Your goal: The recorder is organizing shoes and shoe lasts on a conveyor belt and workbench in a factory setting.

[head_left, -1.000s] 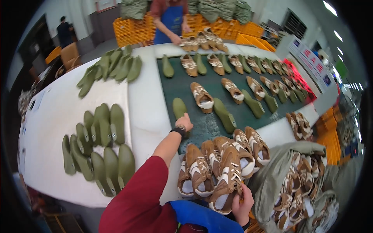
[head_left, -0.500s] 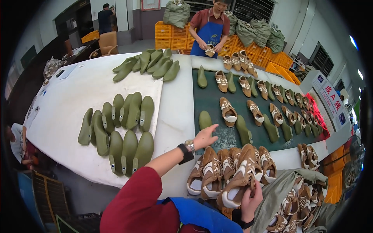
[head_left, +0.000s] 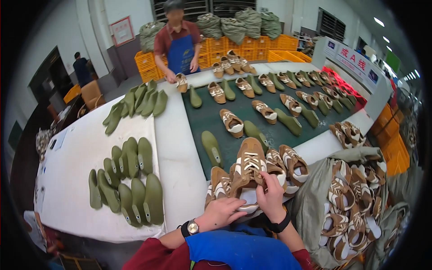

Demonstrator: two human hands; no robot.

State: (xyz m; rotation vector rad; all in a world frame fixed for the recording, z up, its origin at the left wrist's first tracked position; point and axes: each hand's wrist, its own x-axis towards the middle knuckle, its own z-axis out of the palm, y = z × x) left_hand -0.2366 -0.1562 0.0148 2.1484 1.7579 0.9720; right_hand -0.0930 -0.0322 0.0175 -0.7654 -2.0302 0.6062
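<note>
A brown suede sneaker [head_left: 250, 158] with white laces and white stripes is between my two hands, toe pointing away, with white lining at its opening. My right hand [head_left: 271, 196] pinches its collar beside the laces. At the heel, my left hand [head_left: 222, 212] grips the near edge, its fingertips partly hidden by the shoe. Under and around it stand several similar sneakers [head_left: 294, 165] at the table's near edge. Just beyond lies a green shoe last [head_left: 211, 147] on the dark green conveyor belt [head_left: 198, 121].
Rows of sneakers and lasts cover the belt. More green lasts [head_left: 154, 198] stand on the white table [head_left: 67, 180] at left. A grey-green sack [head_left: 310, 202] of sneakers is at right. Across the table, a person in a blue apron [head_left: 183, 51] touches a sneaker. Orange crates [head_left: 216, 45] stand behind.
My left hand has come back from the last on the belt to the sneaker's heel. The sneaker has moved left and turned toe-away. My view has swung right.
</note>
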